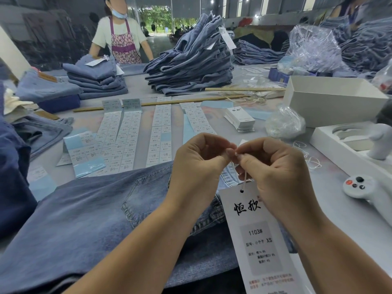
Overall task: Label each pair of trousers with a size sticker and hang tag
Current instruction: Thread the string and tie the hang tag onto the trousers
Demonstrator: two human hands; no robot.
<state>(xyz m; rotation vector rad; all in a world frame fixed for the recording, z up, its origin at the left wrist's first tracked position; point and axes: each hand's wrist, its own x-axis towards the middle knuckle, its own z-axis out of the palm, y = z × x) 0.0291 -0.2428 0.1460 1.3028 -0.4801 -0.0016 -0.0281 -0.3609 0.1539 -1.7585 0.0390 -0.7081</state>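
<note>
Across the cluttered table lie sticker sheets and stacked jeans, while on the near trousers both hands, left hand and right hand, pinch the string of a hang tag already bearing its size sticker, tying apparently unfinished.

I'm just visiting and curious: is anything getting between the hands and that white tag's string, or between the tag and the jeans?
Nothing visible. Both hands, left hand and right hand, pinch the string directly. The hang tag hangs from it over the jeans lying right below.
</note>
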